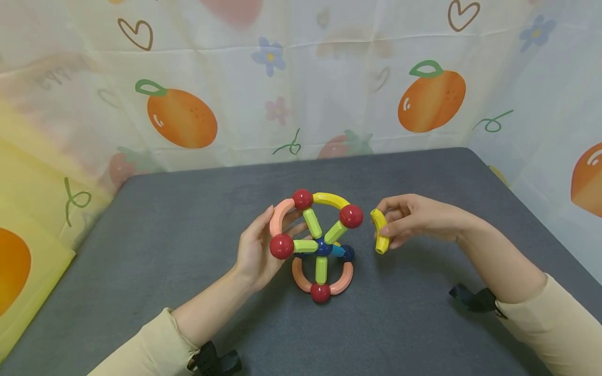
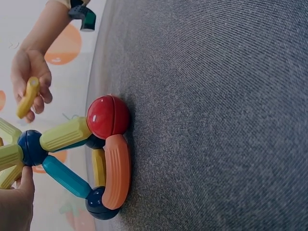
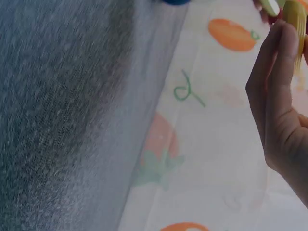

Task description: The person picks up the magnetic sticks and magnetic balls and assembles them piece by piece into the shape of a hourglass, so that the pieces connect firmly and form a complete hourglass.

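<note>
A ball-and-stick model of magnetic building pieces (image 1: 321, 267) stands on the grey table, with red and navy balls joined by straight and curved rods. My left hand (image 1: 256, 253) holds it from the left, its fingers partly hidden behind the upper ring. In the left wrist view, a finger of that hand touches near the navy ball (image 2: 32, 147). To the right, apart from the model, my right hand (image 1: 414, 219) pinches a yellow curved magnetic rod (image 1: 380, 231) between thumb and fingers. The upper ring has a gap beside the red ball (image 1: 351, 216) on its right.
The grey table (image 1: 188, 219) reaches back to a hanging cloth (image 1: 301, 94) printed with oranges and hearts. Cloth also hangs at both sides. A black strap device (image 1: 213, 360) is on the left wrist, another (image 1: 477, 300) on the right.
</note>
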`<state>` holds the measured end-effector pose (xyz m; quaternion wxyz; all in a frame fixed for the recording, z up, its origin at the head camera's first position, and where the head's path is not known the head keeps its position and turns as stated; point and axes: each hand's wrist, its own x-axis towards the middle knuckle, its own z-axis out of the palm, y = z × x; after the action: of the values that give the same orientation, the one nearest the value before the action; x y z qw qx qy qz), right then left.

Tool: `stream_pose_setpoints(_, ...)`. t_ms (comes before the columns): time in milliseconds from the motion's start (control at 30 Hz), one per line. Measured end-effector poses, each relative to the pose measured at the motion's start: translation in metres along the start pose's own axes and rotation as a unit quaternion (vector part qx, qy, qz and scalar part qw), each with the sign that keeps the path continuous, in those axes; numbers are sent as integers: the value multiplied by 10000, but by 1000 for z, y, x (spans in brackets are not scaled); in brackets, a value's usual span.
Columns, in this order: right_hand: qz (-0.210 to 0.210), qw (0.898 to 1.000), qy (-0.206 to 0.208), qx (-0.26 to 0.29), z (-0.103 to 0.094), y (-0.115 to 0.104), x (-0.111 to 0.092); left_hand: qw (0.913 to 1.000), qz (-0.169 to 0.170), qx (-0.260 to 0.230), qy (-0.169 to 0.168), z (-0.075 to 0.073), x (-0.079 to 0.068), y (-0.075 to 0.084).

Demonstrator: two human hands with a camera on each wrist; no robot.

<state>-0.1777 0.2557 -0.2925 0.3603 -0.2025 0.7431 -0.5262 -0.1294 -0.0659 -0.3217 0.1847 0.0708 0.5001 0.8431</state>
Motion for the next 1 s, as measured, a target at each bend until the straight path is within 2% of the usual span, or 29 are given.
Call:
stream_pose_setpoints(333, -331, 9958, -752, 412, 23, -11, -7, 10000, 45, 14, -45, -1, 1, 0)
stream_pose_setpoints(533, -311, 9919, -982, 738, 33, -18, -9, 9999, 82, -25, -66, -2, 1, 0)
stream_pose_setpoints(667, -306, 9888, -1008, 1057, 38, -22, -10, 9999, 82, -49, -51, -1, 1, 0)
stream_pose_setpoints(1000, -416, 9807, -672, 1790, 52, -21, -8, 9999, 82, -100, -19, -1, 1, -1)
